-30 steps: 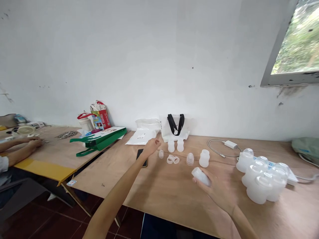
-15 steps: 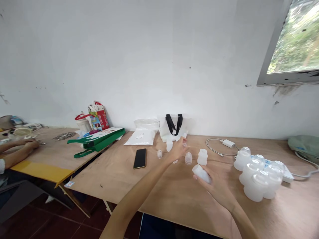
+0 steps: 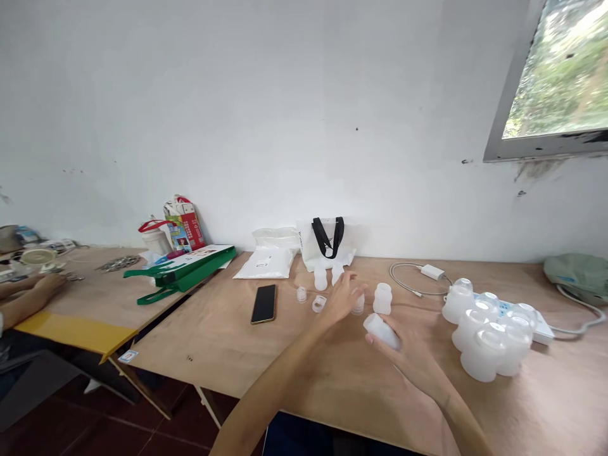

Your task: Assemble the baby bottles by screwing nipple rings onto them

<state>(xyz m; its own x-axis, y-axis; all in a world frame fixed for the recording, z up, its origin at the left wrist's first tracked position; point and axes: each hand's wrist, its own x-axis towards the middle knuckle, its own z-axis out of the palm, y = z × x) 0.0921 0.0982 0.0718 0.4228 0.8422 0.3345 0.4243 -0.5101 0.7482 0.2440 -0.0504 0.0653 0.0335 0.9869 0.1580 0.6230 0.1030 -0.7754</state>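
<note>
While right hand (image 3: 412,356) cradles white bottle (image 3: 381,330) low over table (image 3: 199,335), fingers loosely curled round it, left hand (image 3: 342,296) hovers spread open, empty, at small dome cap (image 3: 360,306) beside ring (image 3: 318,304); capped bottles (image 3: 484,339) grouped right look done; held bottle, loose parts seemingly left.

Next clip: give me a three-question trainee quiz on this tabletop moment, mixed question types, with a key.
1. True or false: the black phone lies flat on the table, left of the left hand.
2. What colour are the handles of the white bag by the wall?
3. What does the right hand hold in its grip? A) white bottle B) phone C) bag
Key: 1 true; 2 black; 3 A.
</note>
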